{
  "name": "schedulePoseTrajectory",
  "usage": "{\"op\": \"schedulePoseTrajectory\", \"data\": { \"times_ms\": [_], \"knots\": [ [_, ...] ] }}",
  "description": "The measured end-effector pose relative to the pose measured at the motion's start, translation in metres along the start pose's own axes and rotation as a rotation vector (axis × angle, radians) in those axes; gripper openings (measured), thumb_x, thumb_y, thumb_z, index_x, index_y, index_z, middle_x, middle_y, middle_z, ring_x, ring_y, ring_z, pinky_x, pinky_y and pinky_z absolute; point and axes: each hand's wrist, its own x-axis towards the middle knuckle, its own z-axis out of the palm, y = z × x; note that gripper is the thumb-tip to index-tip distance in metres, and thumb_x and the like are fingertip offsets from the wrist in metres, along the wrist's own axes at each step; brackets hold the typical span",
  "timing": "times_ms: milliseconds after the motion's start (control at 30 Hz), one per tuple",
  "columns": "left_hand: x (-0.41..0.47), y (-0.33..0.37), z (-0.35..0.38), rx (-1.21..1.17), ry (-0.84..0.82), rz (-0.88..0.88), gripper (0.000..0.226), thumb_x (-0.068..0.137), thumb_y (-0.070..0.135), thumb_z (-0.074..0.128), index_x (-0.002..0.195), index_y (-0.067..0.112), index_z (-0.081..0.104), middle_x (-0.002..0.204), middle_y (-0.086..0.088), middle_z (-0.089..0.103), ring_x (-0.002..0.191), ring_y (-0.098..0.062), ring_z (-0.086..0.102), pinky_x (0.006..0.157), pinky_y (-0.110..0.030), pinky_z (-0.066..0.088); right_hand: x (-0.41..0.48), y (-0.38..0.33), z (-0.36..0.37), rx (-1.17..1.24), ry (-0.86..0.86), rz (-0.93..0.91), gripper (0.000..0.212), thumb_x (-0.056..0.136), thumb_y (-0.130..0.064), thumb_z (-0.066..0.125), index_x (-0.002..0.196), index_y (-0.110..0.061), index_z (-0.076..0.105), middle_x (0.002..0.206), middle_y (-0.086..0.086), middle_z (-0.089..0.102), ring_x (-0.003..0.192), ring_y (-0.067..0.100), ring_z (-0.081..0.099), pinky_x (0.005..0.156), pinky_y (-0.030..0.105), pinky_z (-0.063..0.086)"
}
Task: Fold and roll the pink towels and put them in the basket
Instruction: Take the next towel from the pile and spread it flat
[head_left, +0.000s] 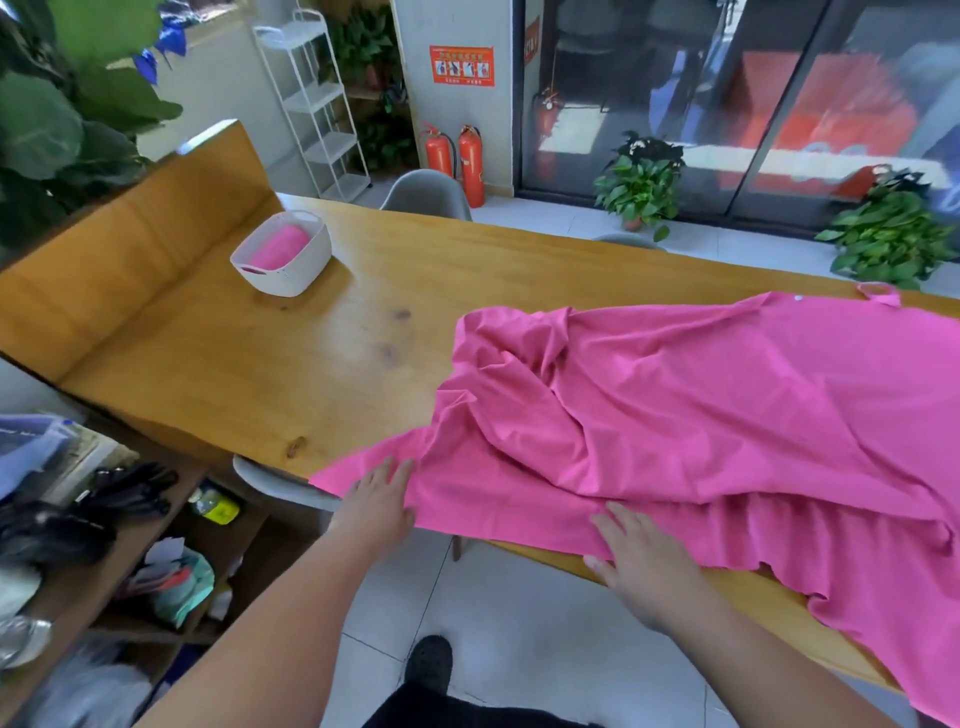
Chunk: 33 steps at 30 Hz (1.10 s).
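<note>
Two hands showed in the head view, the only view given, and both lay flat with straight, slightly spread fingers that gripped nothing. The left hand (376, 501) pressed on the near left corner of the pink towel (701, 405). The right hand (641, 561) pressed on the same near edge, a little further right, where the cloth hung just over the rim of the wooden table (260, 364). The towel lay unfolded and rumpled, bunched in creases near its left end. Its long axis ran away from the fingers, rightward and slightly back along the table, so most of the cloth lay ahead and to the right of both hands. The right hand was nearer that bulk, while the left held the corner. A white basket (291, 278) stood well apart at the far left of the table, beyond the left hand, with a rolled towel (280, 249) already inside. Folding probably called for smoothing first, then bringing one long edge across.
</note>
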Motion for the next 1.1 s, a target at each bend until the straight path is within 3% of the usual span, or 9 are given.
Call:
{"op": "schedulePoseTrajectory", "data": {
  "times_ms": [100,300,400,467,500,700,833,933,1100],
  "knots": [
    [0.011,-0.034,0.001,0.051,-0.03,0.046,0.075,0.108,0.043,0.041,0.17,0.017,0.007,0.176,-0.012,0.015,0.161,-0.028,0.022,0.129,-0.046,0.026,0.012,-0.028,-0.002,0.032,-0.076,0.062,0.075,0.104,-0.068,0.037,0.168,-0.031,0.019,0.174,0.002,0.02,0.155,0.029,0.025,0.121,0.046,0.036],
    [0.041,-0.114,-0.016,0.125,-0.082,0.013,0.079,0.109,0.055,0.035,0.17,0.015,0.004,0.178,-0.008,-0.001,0.164,-0.027,0.006,0.132,-0.048,0.014,0.043,-0.093,-0.023,0.073,-0.115,0.097,0.075,0.106,-0.063,0.04,0.169,-0.028,0.017,0.176,0.0,0.016,0.157,0.029,0.022,0.127,0.043,0.027],
    [0.057,-0.139,-0.023,0.114,0.005,0.017,0.065,0.109,0.046,0.035,0.165,0.012,0.028,0.174,-0.01,0.024,0.158,-0.028,0.031,0.127,-0.047,0.03,0.056,-0.13,-0.029,0.063,-0.094,0.14,0.072,0.106,-0.063,0.038,0.166,-0.027,0.023,0.171,0.002,0.026,0.15,0.03,0.033,0.122,0.043,0.034],
    [0.068,-0.146,-0.032,0.131,0.099,0.023,0.044,0.109,0.037,0.035,0.139,0.014,0.057,0.147,-0.01,0.059,0.128,-0.027,0.06,0.108,-0.046,0.048,0.061,-0.146,-0.031,0.038,-0.067,0.176,0.066,0.106,-0.064,0.037,0.16,-0.025,0.033,0.159,0.002,0.04,0.137,0.029,0.045,0.11,0.044,0.044],
    [0.073,-0.147,-0.04,0.158,0.11,0.034,0.037,0.108,0.035,0.034,0.126,0.017,0.061,0.131,-0.007,0.068,0.113,-0.027,0.066,0.099,-0.044,0.051,0.063,-0.152,-0.033,0.027,-0.066,0.202,0.063,0.106,-0.064,0.036,0.156,-0.025,0.038,0.151,0.001,0.046,0.13,0.028,0.05,0.103,0.044,0.047],
    [0.105,-0.146,-0.067,0.256,0.104,0.09,0.032,0.106,0.035,0.038,0.119,0.031,0.067,0.103,0.003,0.075,0.097,-0.023,0.069,0.086,-0.04,0.043,0.07,-0.154,-0.053,-0.015,-0.052,0.271,0.047,0.107,-0.063,0.033,0.123,-0.025,0.056,0.121,0.001,0.065,0.109,0.028,0.063,0.08,0.041,0.047],
    [0.132,-0.145,-0.077,0.188,0.221,0.106,0.017,0.098,0.034,0.061,0.088,0.023,0.068,0.082,0.0,0.071,0.079,-0.029,0.066,0.074,-0.04,0.05,0.083,-0.136,-0.064,0.048,0.102,0.311,0.049,0.106,-0.058,0.043,0.144,-0.028,0.05,0.132,0.0,0.055,0.116,0.026,0.06,0.089,0.041,0.052],
    [0.157,-0.136,-0.089,0.126,0.3,0.132,0.014,0.095,0.034,0.063,0.099,0.022,0.07,0.088,0.0,0.068,0.083,-0.029,0.065,0.07,-0.041,0.048,0.101,-0.117,-0.075,0.095,0.147,0.322,0.061,0.105,-0.055,0.048,0.158,-0.025,0.04,0.152,0.006,0.044,0.131,0.028,0.052,0.103,0.042,0.05],
    [0.196,-0.101,-0.114,0.039,0.26,0.195,0.043,0.1,0.041,0.053,0.14,0.026,0.057,0.132,-0.002,0.063,0.115,-0.028,0.059,0.088,-0.044,0.053,0.145,-0.081,-0.097,0.121,0.114,0.301,0.071,0.104,-0.059,0.048,0.165,-0.029,0.029,0.173,0.007,0.021,0.149,0.03,0.038,0.115,0.046,0.044]
  ]
}}
